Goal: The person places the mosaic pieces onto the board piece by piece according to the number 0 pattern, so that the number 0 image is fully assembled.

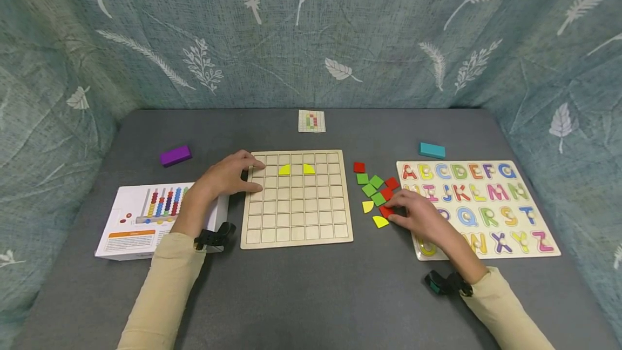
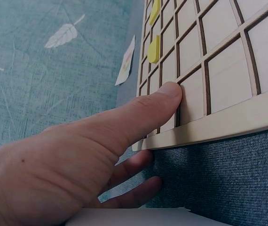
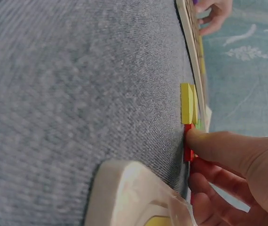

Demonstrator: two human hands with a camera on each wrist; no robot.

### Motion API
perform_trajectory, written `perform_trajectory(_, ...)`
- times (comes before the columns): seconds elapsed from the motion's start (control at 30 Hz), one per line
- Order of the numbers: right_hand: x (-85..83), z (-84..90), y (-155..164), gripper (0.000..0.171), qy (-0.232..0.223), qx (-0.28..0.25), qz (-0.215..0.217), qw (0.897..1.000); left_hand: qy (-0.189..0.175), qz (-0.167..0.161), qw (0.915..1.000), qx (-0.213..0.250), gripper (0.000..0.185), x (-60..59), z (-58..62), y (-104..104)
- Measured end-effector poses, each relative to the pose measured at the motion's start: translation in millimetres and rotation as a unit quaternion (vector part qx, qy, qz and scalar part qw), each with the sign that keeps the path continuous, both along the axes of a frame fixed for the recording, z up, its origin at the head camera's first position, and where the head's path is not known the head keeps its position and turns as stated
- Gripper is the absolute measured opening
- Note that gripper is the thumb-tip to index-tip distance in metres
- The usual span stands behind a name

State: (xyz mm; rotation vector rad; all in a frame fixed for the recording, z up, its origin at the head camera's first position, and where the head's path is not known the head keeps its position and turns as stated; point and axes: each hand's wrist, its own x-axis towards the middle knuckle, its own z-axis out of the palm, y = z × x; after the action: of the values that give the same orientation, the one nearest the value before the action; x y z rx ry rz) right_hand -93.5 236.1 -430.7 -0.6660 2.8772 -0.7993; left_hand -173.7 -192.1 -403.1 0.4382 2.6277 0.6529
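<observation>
A wooden grid board [image 1: 297, 243] lies flat, with two yellow quarter-circle tiles [image 1: 284, 170] in cells near its far side. On its left edge rests my left hand [image 1: 227, 175], its thumb [image 2: 170, 90] lying on the surface and a finger reaching over the far left part. My right hand [image 1: 419, 215] pinches a red square tile [image 3: 188, 147] between thumb and fingers, low at the table. Around that hand are loose red tiles [image 1: 359, 167], green square tiles [image 1: 369, 190] and two yellow quarter-circle tiles [image 1: 380, 222].
A wooden alphabet puzzle [image 1: 486, 257] lies under and beyond my right hand. A white box [image 1: 128, 215] sits left of the board. Farther back are a purple block [image 1: 176, 156], a teal block [image 1: 432, 150] and a small pattern card [image 1: 311, 121].
</observation>
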Motion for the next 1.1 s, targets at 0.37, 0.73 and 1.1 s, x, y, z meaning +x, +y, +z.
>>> perform_trajectory(0.37, -3.8, -0.6, -0.6, 0.021, -0.02, 0.015, 0.004, 1.0, -0.003, 0.0, 1.0, 0.003, 0.057, 1.2, -1.3, -0.6)
perform_trajectory(0.73, -6.7, -0.7, 3.4, 0.024, -0.028, 0.023, 0.03, 0.999, 0.004, -0.002, 1.0, 0.0, 0.057, 0.3, -0.4, 0.5)
perform_trajectory(1.1, -6.9, 8.7, 8.5, 0.032, -0.003, -0.003, 0.021, 1.0, 0.005, -0.003, 1.0, -0.004, 0.057, -0.3, -0.5, 1.2)
